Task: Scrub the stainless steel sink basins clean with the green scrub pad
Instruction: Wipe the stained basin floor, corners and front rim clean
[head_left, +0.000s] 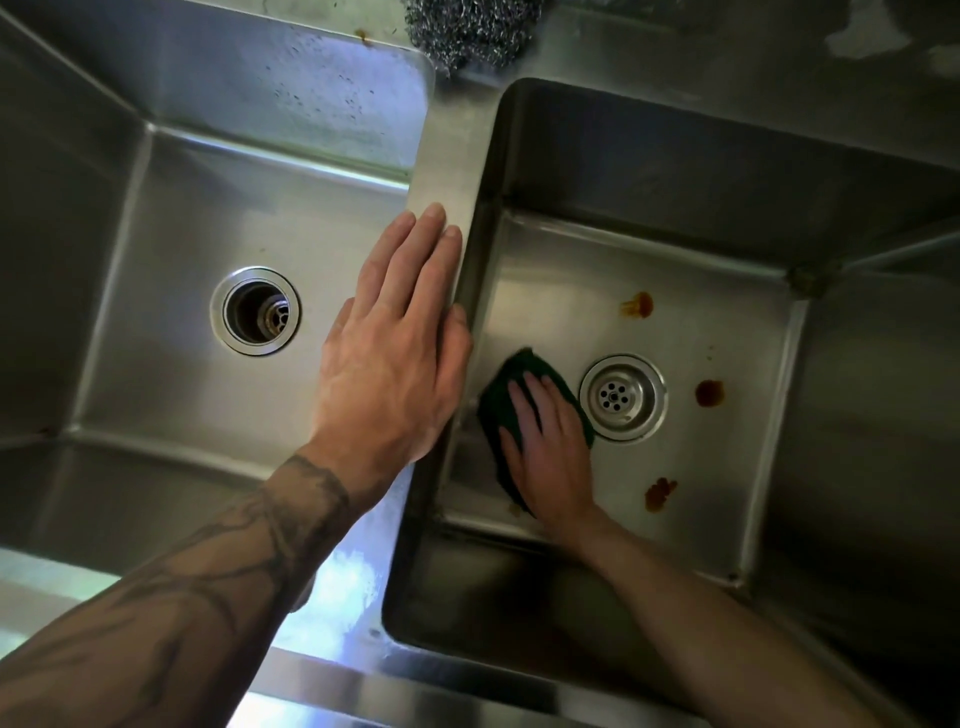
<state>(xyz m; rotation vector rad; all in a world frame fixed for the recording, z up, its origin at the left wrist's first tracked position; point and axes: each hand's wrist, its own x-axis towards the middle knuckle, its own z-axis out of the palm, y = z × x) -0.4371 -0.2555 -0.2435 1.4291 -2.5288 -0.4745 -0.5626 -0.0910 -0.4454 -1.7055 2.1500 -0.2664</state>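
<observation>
Green scrub pad (524, 371): flat on the floor of the right basin (701, 322), just left of its drain (622, 397). Right hand (550, 452): palm down on the pad, grip unclenched, fingers straight and pressing. Left hand (395, 358): further left of the drain, laid flat on the divider (452, 156), grip unclenched, fingers straight, holding nothing. Brown stains (709, 393): around the drain. Steel wool (467, 31): on the rim, well beyond the drain.

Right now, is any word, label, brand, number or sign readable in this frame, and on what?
No text can be read.
The left basin, right basin, green scrub pad and steel wool show no lettering.
The forearm tattoo looks like lines, with no legible letters.
</observation>
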